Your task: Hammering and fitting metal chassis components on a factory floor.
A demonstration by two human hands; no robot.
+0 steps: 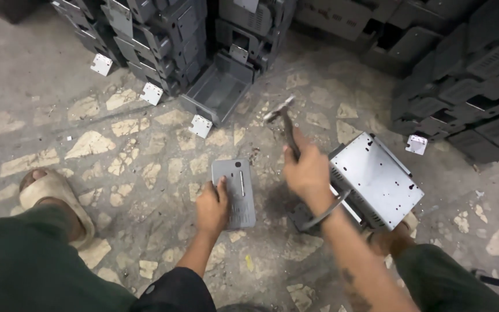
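Hammer raised over a flat grey plate on the stone floor

The left hand presses its fingers on the left edge of the grey metal plate, which lies flat on the floor; the right hand has its fingers wrapped round the handle of a hammer, whose head is blurred. A grey metal box sits just right of that hand, its lower corner hidden by the wrist. Stacked grey casings are cut off at the top edge
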